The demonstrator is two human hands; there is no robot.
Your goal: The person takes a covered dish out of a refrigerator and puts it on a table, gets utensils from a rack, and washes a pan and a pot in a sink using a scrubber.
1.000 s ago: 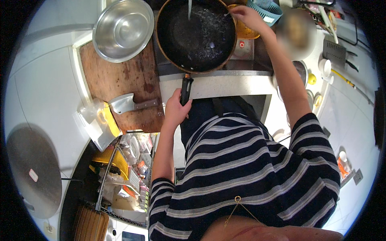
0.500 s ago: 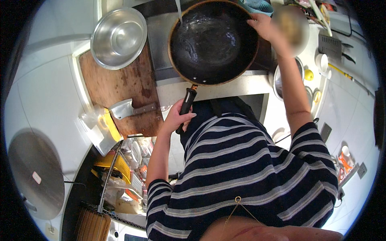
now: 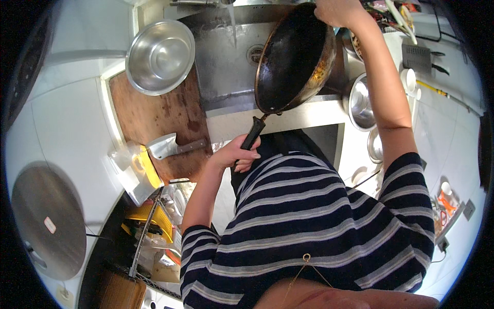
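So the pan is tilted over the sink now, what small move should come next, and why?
Probably tip the pan a little further toward the sink. The left hand holds the black handle and the right hand holds the far rim, so the pan stands steeply over the basin, where a thin stream of water runs from the tap. A little more tilt should let what is inside drain.
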